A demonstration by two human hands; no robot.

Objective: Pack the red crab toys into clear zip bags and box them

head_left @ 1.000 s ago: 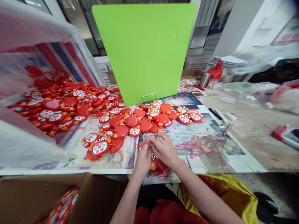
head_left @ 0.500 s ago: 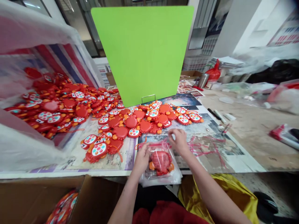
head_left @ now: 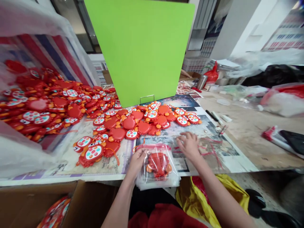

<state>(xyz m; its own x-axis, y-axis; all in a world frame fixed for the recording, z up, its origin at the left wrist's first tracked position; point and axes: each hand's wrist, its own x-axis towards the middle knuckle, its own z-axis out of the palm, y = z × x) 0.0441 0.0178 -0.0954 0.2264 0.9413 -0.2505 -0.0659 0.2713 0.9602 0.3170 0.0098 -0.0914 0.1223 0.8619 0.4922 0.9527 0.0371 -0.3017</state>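
A clear plastic bag (head_left: 174,180) with a pink top edge lies at the table's front edge, on a stack of similar bags. Inside it is a red crab-shaped toy (head_left: 158,163), back side up with orange claws. My left hand (head_left: 138,160) pinches the bag's upper left side between thumb and fingers. Off to the bag's right, my right hand (head_left: 189,145) hovers over or rests on the papered table, fingers apart and holding nothing visible. Thin pink strips (head_left: 215,152) lie scattered beside it. More crab toys (head_left: 143,127) are heaped just beyond both hands.
A green board (head_left: 142,53) stands upright behind the heap. At left, a striped sack (head_left: 64,60) spills many crab toys. Below it is an open cardboard box (head_left: 95,199) with bagged toys. Pens (head_left: 212,116) lie at right, and a yellow bag (head_left: 190,202) hangs below the table.
My right hand has moved away from the bag's top edge to the right, its fingers spreading. My left hand stays on the bag. The camera view has shifted slightly.
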